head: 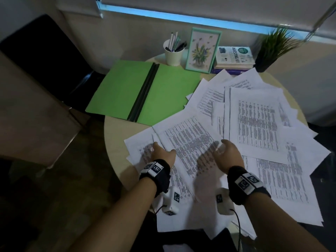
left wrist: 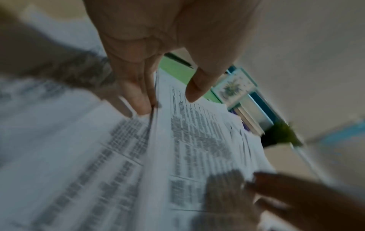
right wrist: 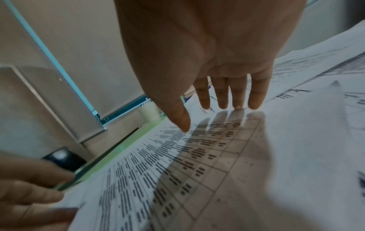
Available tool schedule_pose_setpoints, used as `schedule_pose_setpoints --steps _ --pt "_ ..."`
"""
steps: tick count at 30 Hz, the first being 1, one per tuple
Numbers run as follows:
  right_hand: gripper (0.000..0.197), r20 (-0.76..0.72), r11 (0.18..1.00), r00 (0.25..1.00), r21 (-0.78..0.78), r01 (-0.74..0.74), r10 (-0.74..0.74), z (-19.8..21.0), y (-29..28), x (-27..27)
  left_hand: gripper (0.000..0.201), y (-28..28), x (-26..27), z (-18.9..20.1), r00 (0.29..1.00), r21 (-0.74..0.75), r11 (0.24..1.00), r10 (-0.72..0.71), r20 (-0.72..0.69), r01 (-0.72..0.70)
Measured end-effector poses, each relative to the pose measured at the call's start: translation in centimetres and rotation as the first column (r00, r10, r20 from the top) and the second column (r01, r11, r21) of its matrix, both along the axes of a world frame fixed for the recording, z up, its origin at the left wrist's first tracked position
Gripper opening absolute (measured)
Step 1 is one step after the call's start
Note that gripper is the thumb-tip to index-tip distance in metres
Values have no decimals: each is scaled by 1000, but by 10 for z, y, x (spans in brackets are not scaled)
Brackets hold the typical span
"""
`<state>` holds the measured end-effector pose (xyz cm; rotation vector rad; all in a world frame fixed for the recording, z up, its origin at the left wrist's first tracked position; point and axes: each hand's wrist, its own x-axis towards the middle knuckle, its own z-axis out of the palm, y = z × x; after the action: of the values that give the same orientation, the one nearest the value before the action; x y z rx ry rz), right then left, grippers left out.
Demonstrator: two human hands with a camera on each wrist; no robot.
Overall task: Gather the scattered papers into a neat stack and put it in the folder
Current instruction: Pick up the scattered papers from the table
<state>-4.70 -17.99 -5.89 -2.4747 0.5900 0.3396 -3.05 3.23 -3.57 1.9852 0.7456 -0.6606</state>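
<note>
- The left hand [head: 160, 151] lies at the left edge of the printed sheet [head: 189, 142] nearest the person. Its fingers [left wrist: 138, 100] are straight and close together, their tips at that edge, and the thumb [left wrist: 197, 87] reaches over the top of the sheet. Whether finger and thumb actually nip the paper I cannot tell; the wrist view is blurred there.
- The right hand [head: 227, 153] hangs over the right part of the same sheet, fingers [right wrist: 223, 96] straight and slightly spread, holding nothing. Its shadow falls on the print just below the fingertips.
- That sheet lies slantwise between the two hands. Its long axis runs from near the person up and to the left, towards the green folder [head: 145, 91].
- The scattered papers [head: 254, 120] fan out to the right of the folder and below it, overlapping at many angles. One corner of paper lies on the folder's right leaf.
- The folder lies open and flat on the round table [head: 114, 135], its dark spine running slantwise, and its left leaf juts past the table's edge.
</note>
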Motion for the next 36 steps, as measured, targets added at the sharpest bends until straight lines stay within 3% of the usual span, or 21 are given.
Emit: schedule_pose_setpoints --steps 4,6,9,13,18,25,32,36 --pt "40 -49 985 987 -73 -158 155 -10 -8 0 87 -10 3 -11 969 -150 957 244 -42 -248" --pt "41 -45 983 984 -59 -175 173 -12 -10 -3 70 -11 1 -16 975 -157 962 219 -41 -223" --pt "43 -22 981 982 -22 -190 190 -17 -16 -1 33 -18 -2 -21 987 -141 983 129 100 -115" --pt "44 6 982 983 47 -184 184 -21 -28 2 30 -28 -7 -16 961 -138 986 128 245 -96" --pt "38 68 981 986 114 -157 150 -17 -36 5 31 -21 -6 -2 932 -220 965 203 299 -140" --pt "32 123 961 974 181 -209 189 -16 -24 17 29 35 -4 34 901 -273 949 254 352 -161" --pt "25 119 927 956 239 -289 268 -11 12 24 18 136 -28 55 850 -45 965 250 463 -259" --pt "23 88 910 939 235 -343 331 -16 28 26 18 178 -57 45 862 110 915 318 394 -388"
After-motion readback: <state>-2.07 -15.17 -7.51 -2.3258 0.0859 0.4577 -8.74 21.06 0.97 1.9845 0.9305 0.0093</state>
